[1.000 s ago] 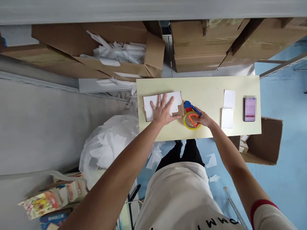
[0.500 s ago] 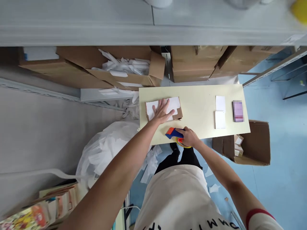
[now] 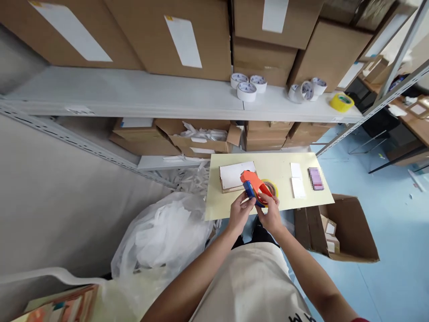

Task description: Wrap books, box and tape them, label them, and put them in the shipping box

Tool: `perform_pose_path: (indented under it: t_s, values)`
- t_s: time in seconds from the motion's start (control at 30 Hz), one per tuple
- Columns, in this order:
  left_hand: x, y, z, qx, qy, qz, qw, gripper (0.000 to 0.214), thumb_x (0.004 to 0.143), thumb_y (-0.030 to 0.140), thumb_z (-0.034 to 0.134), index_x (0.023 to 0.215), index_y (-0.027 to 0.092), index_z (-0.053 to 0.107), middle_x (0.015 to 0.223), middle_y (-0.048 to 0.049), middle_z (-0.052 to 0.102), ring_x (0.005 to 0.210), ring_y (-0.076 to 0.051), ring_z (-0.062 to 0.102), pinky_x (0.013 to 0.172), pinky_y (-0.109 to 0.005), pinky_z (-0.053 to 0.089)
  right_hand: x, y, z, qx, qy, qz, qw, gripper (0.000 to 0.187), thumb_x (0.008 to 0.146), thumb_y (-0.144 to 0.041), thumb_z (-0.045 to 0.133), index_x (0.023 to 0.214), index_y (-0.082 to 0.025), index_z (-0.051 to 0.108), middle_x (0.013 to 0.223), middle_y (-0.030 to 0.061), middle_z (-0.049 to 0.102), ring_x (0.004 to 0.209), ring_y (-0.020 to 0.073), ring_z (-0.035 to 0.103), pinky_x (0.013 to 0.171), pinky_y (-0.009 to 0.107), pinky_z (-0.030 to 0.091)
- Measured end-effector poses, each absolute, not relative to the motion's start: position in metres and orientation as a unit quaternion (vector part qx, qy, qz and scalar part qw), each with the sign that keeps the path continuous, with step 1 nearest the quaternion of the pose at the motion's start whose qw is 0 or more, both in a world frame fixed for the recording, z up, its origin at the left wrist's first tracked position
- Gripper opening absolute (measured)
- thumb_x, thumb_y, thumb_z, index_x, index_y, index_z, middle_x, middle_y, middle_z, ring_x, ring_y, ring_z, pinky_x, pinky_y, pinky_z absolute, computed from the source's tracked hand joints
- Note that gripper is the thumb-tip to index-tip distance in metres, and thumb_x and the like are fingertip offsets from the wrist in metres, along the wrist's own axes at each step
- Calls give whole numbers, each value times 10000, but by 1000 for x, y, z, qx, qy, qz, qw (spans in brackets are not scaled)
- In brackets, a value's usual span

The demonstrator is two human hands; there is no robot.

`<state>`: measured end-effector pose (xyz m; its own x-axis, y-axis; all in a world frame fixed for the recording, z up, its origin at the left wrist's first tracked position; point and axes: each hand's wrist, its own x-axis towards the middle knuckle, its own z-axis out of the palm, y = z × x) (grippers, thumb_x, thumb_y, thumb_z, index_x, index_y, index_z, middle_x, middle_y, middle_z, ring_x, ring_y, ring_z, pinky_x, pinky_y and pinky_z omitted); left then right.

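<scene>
Both hands hold an orange and blue tape dispenser (image 3: 254,187) with a yellow tape roll, lifted above the near edge of a pale yellow table (image 3: 281,167). My left hand (image 3: 240,211) grips its left side with curled fingers. My right hand (image 3: 271,212) grips it from the right, near the roll. A small flat cardboard box with a white top (image 3: 234,175) lies on the table just behind the dispenser, with neither hand on it.
Two white cards (image 3: 296,180) and a blurred phone (image 3: 315,178) lie on the table's right part. An open carton (image 3: 342,228) stands on the blue floor at right. A white plastic bag (image 3: 164,237) sits left. Tape rolls (image 3: 248,87) line the shelf under big cartons.
My left hand left the small box and joined the right hand on the tape dispenser, which rose off the table. The view tilted up, showing the shelf.
</scene>
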<state>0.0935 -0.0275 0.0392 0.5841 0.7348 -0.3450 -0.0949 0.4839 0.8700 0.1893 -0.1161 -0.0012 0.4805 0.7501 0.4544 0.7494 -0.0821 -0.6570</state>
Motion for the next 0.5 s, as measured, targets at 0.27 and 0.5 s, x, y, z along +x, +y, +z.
perform_pose_path:
  t_s: [0.27,0.5]
  values:
    - [104,-11,63,316,423,301,794,518,483,385,891,884,168,645,1008,-77,716,798,-177,692,685,-300,564,199,-113,31,-662,-633,-116,384,455,916,-203,537,1352,-251,418,1127,105,691,980,250,684,977,536,461]
    - [150,37,98,369,389,305,787,565,462,394,889,911,182,617,888,-44,715,707,-170,689,627,-301,558,269,-109,69,-700,-581,-93,405,707,815,-434,699,1421,-251,385,1530,190,300,1412,376,345,1052,591,422]
